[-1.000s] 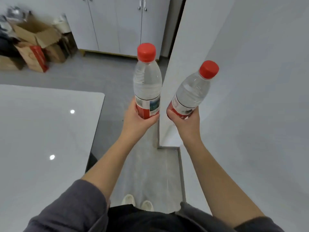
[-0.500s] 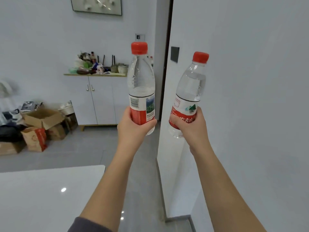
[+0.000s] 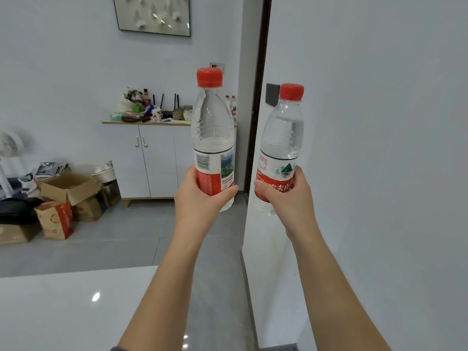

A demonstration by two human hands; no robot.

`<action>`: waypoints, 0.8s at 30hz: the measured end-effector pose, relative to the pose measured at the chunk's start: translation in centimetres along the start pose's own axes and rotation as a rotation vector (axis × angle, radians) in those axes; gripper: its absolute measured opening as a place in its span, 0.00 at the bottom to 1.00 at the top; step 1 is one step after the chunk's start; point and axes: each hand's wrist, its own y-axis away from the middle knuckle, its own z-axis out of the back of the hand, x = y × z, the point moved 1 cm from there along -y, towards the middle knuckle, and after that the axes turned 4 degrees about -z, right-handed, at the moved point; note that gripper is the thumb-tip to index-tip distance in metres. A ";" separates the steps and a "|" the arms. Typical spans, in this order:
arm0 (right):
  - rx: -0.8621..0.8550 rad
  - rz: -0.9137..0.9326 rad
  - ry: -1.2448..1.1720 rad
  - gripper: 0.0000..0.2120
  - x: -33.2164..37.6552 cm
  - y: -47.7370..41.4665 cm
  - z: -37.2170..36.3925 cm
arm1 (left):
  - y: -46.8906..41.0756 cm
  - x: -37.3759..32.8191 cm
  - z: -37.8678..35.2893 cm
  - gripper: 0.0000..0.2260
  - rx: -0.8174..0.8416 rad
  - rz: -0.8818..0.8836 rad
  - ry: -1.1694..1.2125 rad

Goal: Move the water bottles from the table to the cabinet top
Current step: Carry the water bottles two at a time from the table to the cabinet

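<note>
I hold two clear water bottles with red caps and red-and-white labels upright at chest height. My left hand (image 3: 201, 198) grips the lower half of the left bottle (image 3: 212, 127). My right hand (image 3: 291, 198) grips the right bottle (image 3: 282, 138), which leans slightly right, close to the white wall. Across the room stands the white cabinet (image 3: 157, 160); its wooden top (image 3: 121, 122) is crowded with bags, bowls and small bottles. The white glossy table (image 3: 63, 312) lies at the lower left, below my left arm.
A white wall corner (image 3: 255, 224) and dark door frame rise right beside the right bottle. Cardboard boxes (image 3: 68, 188), a red paper bag (image 3: 54, 219) and dark bags sit on the grey floor left of the cabinet. A fan (image 3: 10, 143) stands at far left.
My view has tilted up from the floor to the cabinet and moved a little closer. Both hands keep their grip on the bottles, now held more upright.
</note>
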 end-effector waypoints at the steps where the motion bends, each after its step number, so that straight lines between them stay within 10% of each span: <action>1: 0.000 -0.003 0.003 0.27 0.0 -0.5 -0.3 | -0.5 0.2 0.0 0.29 0.002 0.003 -0.001; 24: 0.038 0.066 -0.077 0.32 -4.4 -27.9 -10.3 | -26.7 7.5 -9.2 0.23 -0.034 -0.034 -0.032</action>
